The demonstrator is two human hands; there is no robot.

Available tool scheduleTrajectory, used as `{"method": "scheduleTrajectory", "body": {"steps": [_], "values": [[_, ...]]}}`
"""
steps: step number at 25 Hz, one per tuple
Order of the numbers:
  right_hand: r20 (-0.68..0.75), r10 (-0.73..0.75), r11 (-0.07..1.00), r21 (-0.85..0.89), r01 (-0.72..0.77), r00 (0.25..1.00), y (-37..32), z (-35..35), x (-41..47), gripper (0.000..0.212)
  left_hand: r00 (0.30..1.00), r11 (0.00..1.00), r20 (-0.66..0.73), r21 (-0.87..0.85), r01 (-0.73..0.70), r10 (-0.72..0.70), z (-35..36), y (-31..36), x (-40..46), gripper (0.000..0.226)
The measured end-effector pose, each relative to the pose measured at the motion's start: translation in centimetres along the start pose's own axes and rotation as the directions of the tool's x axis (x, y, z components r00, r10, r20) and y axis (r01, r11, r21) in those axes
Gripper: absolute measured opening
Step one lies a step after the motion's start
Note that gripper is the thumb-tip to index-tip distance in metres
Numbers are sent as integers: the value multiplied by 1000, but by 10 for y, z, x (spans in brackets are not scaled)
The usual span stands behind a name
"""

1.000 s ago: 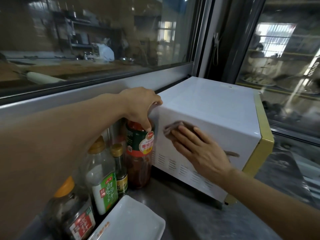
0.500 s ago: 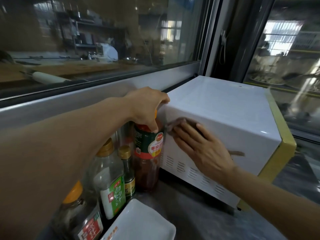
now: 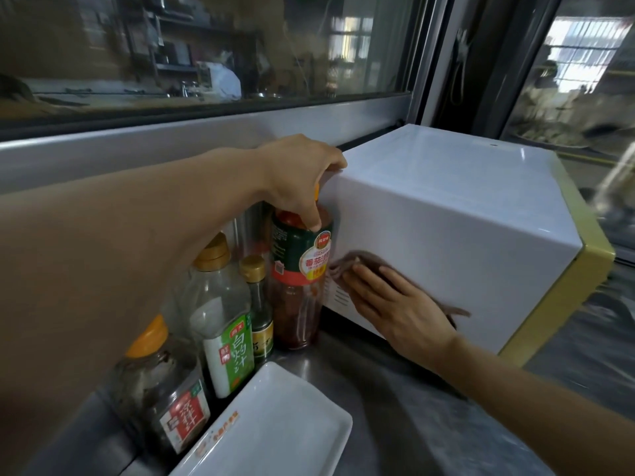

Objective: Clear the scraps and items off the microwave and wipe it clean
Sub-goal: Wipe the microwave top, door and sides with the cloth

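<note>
right hand point(image 3: 400, 309) flat, pressing cloth point(image 3: 347, 264) on microwave point(image 3: 446, 214) side | left hand point(image 3: 302, 176) gripping ketchup bottle point(image 3: 300, 280)

A grey steel counter point(image 3: 395, 407) is backed by a wide window point(image 3: 206, 46), through which dim kitchen shelving is seen.

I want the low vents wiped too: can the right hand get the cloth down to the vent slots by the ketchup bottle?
Probably yes. The right hand presses the cloth flat just above the vent slots; the ketchup bottle, gripped by the left hand, crowds their left edge.
</note>
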State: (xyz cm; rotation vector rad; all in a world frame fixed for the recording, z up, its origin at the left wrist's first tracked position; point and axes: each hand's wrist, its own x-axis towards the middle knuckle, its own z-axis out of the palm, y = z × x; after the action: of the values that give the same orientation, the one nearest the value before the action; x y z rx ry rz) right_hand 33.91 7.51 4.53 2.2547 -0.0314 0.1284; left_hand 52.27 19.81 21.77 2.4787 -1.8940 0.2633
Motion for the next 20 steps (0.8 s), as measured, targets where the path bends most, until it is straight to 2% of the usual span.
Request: {"method": "scheduleTrajectory", "body": {"steps": [1, 2, 5, 7, 9, 12, 14, 16, 18, 20], "values": [[36, -35, 999, 4, 35, 999, 0, -2, -3, 57, 1000, 1000, 10, 6, -5, 5, -1, 1, -1, 95], [-11, -29, 1000, -5, 29, 1000, 5, -5, -3, 55, 1000, 1000, 25, 16, -11, 11, -3, 2, -2, 96], [-210, 199, 980, 71, -188, 957, 19, -16, 11, 55, 999, 997, 44, 68, -31, 28, -1, 2, -4, 99], [-278, 264, 963, 130, -236, 923, 22, -14, 17, 57, 999, 997, 37, 75, -35, 33, 3, 1, -4, 99], [-216, 194, 978, 116, -172, 957, 8, -3, 16, 61, 999, 996, 9, 85, -34, 33, 5, 0, -3, 99], [54, -19, 990, 139, 11, 998, -18, 10, 0, 59, 1000, 995, 4, 100, -24, 23, 4, 3, -3, 99], [23, -27, 994, 106, 24, 999, -14, 4, -14, 56, 1000, 991, 8, 133, -19, 18, 1, 8, -2, 98], [-121, 86, 995, 54, -80, 989, 5, -10, -22, 52, 1000, 980, 1, 199, -14, 14, 2, 11, -4, 97], [-218, 250, 965, 141, -223, 943, 28, -19, -28, 56, 999, 964, -39, 266, -1, 12, 8, 17, -9, 102], [-282, 339, 938, 181, -297, 898, 38, -17, -31, 58, 988, 931, -142, 365, 0, 56, 18, 28, -11, 109]]}}
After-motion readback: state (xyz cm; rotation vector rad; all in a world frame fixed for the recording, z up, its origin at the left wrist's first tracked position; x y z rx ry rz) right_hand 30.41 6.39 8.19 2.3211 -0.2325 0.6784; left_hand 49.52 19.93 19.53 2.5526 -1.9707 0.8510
